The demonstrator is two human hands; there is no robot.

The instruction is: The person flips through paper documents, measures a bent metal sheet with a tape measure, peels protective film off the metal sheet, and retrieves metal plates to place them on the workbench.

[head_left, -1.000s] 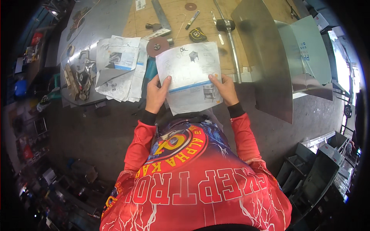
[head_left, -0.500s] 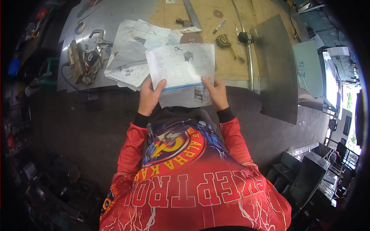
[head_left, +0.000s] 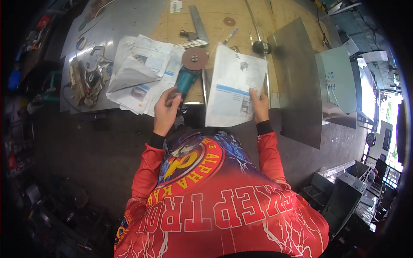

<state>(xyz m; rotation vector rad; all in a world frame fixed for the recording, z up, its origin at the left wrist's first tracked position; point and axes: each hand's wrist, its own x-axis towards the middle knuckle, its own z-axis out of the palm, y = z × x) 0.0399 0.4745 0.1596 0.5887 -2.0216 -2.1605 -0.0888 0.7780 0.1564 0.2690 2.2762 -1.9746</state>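
Note:
My right hand [head_left: 260, 106] pinches the right edge of a printed sheet [head_left: 236, 88] with small product pictures and a blue band, tilted over the bench front. My left hand [head_left: 165, 112] is off the sheet, fingers loosely bent with a gap to the thumb and nothing seen between them. It is beside the lower end of a teal angle grinder [head_left: 187, 79] with a round brown disc [head_left: 195, 58]; whether it touches the grinder I cannot tell. Left of that hand lies a pile of printed papers [head_left: 140, 71].
On the bench [head_left: 170, 28] are a metal square [head_left: 198, 23], a hammer [head_left: 187, 35], a marker [head_left: 231, 36] and a loose disc [head_left: 229, 21]. Clamps [head_left: 97, 64] lie at left. A large sheet-metal panel [head_left: 299, 86] overhangs the front edge at right.
My left hand has let go of the sheet, which my right hand has carried to the right. The grinder's body, hidden behind it before, now shows.

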